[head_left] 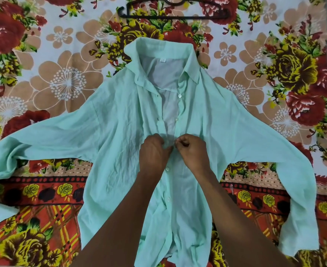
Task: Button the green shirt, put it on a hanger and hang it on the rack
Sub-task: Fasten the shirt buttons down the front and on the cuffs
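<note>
Green cloth is pinched in both hands at the middle of the shirt's front opening: the left hand [155,149] grips one edge and the right hand [192,149] pinches the other, knuckles almost touching, fingers curled tight on the fabric. Below them the green shirt [116,128] is closed by two white buttons, above them it gapes open up to the collar, and it lies flat on its back with both sleeves spread wide. It rests on a bedsheet [62,74] printed with red, yellow and tan flowers, and a black hanger [175,10] lies on that sheet just beyond the collar.
</note>
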